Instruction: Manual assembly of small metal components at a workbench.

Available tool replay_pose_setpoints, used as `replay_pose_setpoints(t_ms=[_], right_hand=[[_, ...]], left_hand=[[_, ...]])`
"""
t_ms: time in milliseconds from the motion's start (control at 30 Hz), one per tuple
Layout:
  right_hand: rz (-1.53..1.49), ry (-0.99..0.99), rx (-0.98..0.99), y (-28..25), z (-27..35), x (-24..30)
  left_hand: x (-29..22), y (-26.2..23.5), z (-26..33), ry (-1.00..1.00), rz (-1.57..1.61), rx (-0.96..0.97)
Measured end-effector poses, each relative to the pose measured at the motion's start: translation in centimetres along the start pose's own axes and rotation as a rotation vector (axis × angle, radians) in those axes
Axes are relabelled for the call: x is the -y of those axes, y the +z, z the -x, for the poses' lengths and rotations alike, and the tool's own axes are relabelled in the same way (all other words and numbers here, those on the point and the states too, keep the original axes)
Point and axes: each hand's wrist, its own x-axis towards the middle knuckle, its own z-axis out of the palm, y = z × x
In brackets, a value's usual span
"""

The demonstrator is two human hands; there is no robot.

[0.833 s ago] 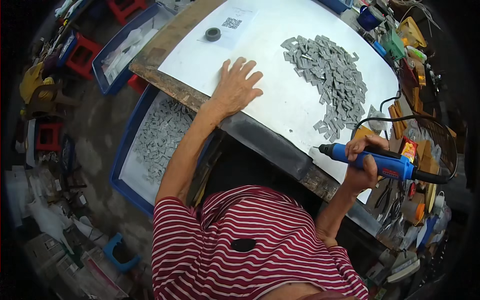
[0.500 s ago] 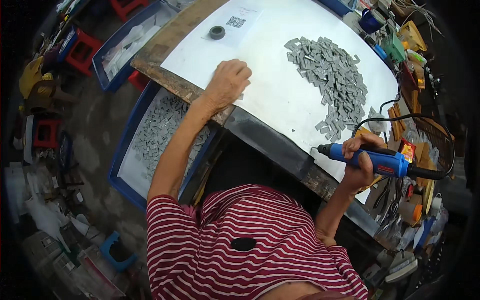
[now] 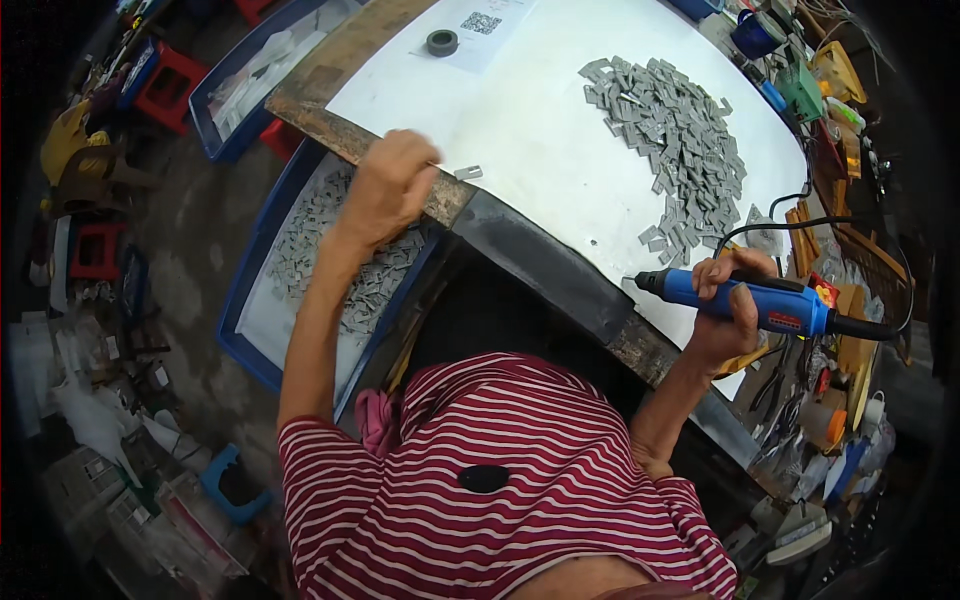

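Note:
My left hand (image 3: 390, 185) is curled at the near left edge of the wooden table (image 3: 340, 135), fingers closed, with nothing visibly in it. A single small grey piece (image 3: 467, 172) lies on the white sheet (image 3: 540, 130) just right of that hand. My right hand (image 3: 725, 325) grips a blue corded rotary tool (image 3: 760, 300), held level over the table's near edge with its tip pointing left. A heap of several small grey pieces (image 3: 680, 150) lies on the sheet beyond the tool.
Below the table's left edge stands a blue tray (image 3: 232, 330) holding more grey pieces (image 3: 310, 230). A second blue tray (image 3: 215, 100) and red stools (image 3: 165, 80) are further left. A black ring (image 3: 441, 42) sits at the sheet's far end. Tools and boxes (image 3: 830, 90) crowd the right side.
My left hand has pulled back from lying flat on the white sheet to the table's left edge and curled shut. My right hand and the blue tool have barely moved.

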Motion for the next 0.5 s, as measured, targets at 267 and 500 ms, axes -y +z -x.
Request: replay_pose_setpoints(t_ms=[267, 500], right_hand=[[-0.003, -0.018, -0.03, -0.2, 1.0, 0.8], [-0.033, -0.045, -0.028, -1.6, 0.5, 1.4]], left_hand=[[-0.1, 2.1, -0.6, 0.1, -0.053, 0.173], [-0.5, -1.9, 4.0, -0.081, -0.061, 0.152]])
